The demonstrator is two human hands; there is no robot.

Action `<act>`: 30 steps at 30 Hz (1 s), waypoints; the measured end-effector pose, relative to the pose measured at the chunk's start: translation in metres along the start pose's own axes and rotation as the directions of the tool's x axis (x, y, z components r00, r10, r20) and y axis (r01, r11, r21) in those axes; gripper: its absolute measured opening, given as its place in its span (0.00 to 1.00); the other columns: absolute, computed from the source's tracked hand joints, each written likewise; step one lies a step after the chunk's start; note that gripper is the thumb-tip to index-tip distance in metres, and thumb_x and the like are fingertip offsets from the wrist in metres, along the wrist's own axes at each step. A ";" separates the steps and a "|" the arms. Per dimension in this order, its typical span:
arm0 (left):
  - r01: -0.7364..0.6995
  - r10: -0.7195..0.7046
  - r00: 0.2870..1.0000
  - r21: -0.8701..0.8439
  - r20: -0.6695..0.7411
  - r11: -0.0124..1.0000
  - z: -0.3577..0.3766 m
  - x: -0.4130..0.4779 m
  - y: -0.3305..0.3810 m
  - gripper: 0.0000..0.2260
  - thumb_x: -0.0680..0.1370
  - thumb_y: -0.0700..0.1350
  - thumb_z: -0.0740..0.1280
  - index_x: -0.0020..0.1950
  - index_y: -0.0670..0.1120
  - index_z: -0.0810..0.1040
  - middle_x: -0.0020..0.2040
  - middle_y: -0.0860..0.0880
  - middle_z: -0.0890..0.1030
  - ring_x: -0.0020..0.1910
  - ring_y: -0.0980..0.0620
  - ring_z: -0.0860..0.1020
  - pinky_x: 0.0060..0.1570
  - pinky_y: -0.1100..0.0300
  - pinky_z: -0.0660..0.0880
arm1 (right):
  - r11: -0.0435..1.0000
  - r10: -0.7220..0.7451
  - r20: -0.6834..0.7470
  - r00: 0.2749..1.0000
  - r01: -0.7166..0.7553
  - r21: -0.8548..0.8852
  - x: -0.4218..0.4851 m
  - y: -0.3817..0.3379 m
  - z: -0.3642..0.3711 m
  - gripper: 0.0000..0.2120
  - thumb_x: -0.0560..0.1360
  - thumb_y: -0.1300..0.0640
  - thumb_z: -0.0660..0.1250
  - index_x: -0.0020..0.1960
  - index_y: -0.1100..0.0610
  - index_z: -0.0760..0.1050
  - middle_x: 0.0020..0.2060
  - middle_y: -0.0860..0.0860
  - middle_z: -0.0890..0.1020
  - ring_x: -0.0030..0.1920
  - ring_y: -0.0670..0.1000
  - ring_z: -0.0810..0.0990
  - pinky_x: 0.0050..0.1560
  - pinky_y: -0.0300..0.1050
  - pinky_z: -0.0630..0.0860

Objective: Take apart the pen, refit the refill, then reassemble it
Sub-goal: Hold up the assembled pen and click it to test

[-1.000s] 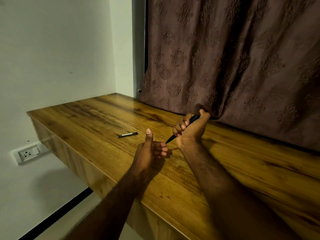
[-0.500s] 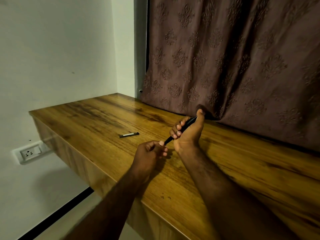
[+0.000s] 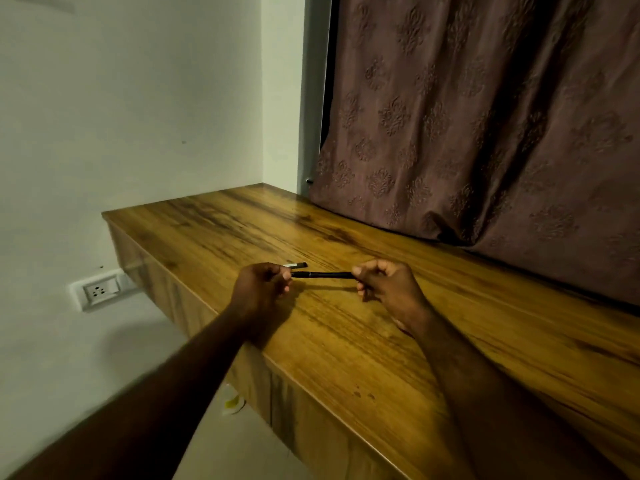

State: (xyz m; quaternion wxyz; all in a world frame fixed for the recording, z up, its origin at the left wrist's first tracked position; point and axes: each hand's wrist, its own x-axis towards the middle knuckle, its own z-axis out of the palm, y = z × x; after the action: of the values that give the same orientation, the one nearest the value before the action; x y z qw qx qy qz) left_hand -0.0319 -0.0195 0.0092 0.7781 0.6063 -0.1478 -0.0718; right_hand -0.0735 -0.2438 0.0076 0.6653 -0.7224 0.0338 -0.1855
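Note:
A slim black pen (image 3: 323, 274) is held level above the wooden table (image 3: 346, 334), stretched between both hands. My left hand (image 3: 258, 289) pinches its left tip with curled fingers. My right hand (image 3: 388, 287) grips its right end in a closed fist. A small black-and-silver pen part (image 3: 297, 265), likely the cap, lies flat on the table just behind my left hand; its left end is hidden by my fingers.
A brown patterned curtain (image 3: 485, 133) hangs along the table's back edge. The white wall (image 3: 121, 116) closes the left side, with a wall socket (image 3: 98, 291) below the table's left end. A small yellowish object (image 3: 231, 403) lies on the floor.
The pen has swung from a steep tilt in my right hand to level. My left hand has closed on its tip. The camera view has shifted left.

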 end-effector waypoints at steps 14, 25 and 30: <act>-0.226 0.287 0.942 0.961 0.174 0.158 -0.063 0.061 -0.028 0.07 0.74 0.50 0.66 0.46 0.50 0.81 0.44 0.45 0.81 0.44 0.46 0.78 0.43 0.59 0.69 | 0.708 -0.115 0.119 0.986 0.165 -0.687 0.047 0.018 0.053 0.04 0.75 0.59 0.69 0.48 0.53 0.81 0.48 0.53 0.81 0.51 0.53 0.77 0.54 0.53 0.75; -0.152 0.292 0.952 0.972 0.095 0.178 -0.063 0.063 -0.025 0.06 0.74 0.48 0.67 0.44 0.50 0.82 0.43 0.45 0.83 0.42 0.44 0.80 0.48 0.55 0.74 | 0.627 -0.109 0.175 0.978 0.205 -0.752 0.065 0.027 0.057 0.04 0.75 0.54 0.69 0.45 0.45 0.78 0.46 0.46 0.79 0.54 0.53 0.75 0.57 0.57 0.73; -0.101 0.240 0.970 0.967 0.043 0.235 -0.062 0.061 -0.021 0.05 0.75 0.46 0.67 0.45 0.49 0.82 0.46 0.44 0.82 0.47 0.42 0.79 0.52 0.53 0.75 | 0.646 -0.097 0.185 0.978 0.203 -0.735 0.063 0.026 0.056 0.05 0.74 0.54 0.69 0.44 0.43 0.76 0.47 0.46 0.79 0.55 0.52 0.75 0.58 0.58 0.73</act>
State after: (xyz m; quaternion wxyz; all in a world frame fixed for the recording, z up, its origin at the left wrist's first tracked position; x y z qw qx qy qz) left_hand 0.0470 0.0149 -0.0157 0.2571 0.9368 -0.1811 0.1530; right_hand 0.0078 -0.2123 -0.0066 0.2912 -0.9428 0.0043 -0.1623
